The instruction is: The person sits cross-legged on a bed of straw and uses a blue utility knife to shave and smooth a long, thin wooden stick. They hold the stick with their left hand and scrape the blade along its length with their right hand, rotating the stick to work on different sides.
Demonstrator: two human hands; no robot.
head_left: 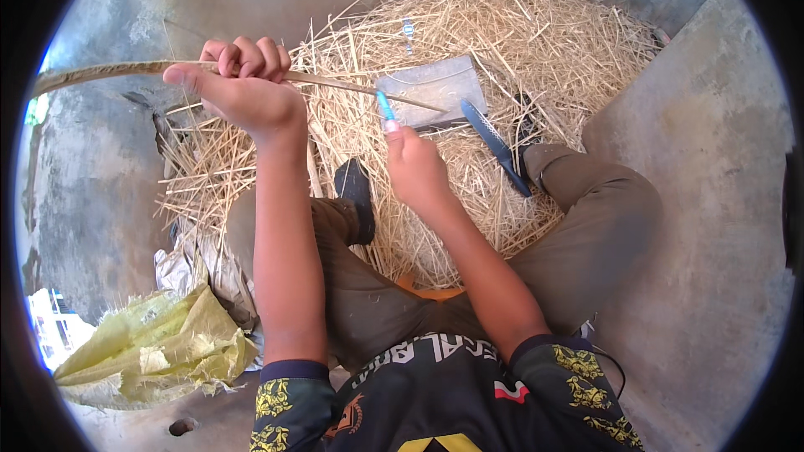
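My left hand (239, 84) is wrapped round a long, pale wooden strip (100, 77), maybe bamboo or cane. Thick and curved at the left edge, the strip thins to a tip over a grey slab (452, 84). In my right hand (416, 166) is a slim knife-like tool (385, 106) with a bright blue, shining upper part. It crosses the thin stretch of the strip and seems to touch it; its lower end is hidden in my fist. The slab lies flat on a heap of straw-like shavings (544, 42), with a thin curved sliver (435, 77) on top.
My legs are bent apart round the heap, with a dark shoe (356, 199) on the left and a blue-edged sandal (498, 146) by the slab. A frayed yellow sack (163, 347) lies at lower left. Grey concrete walls (703, 159) enclose the spot. A small blue-and-white item (409, 31) rests among the shavings.
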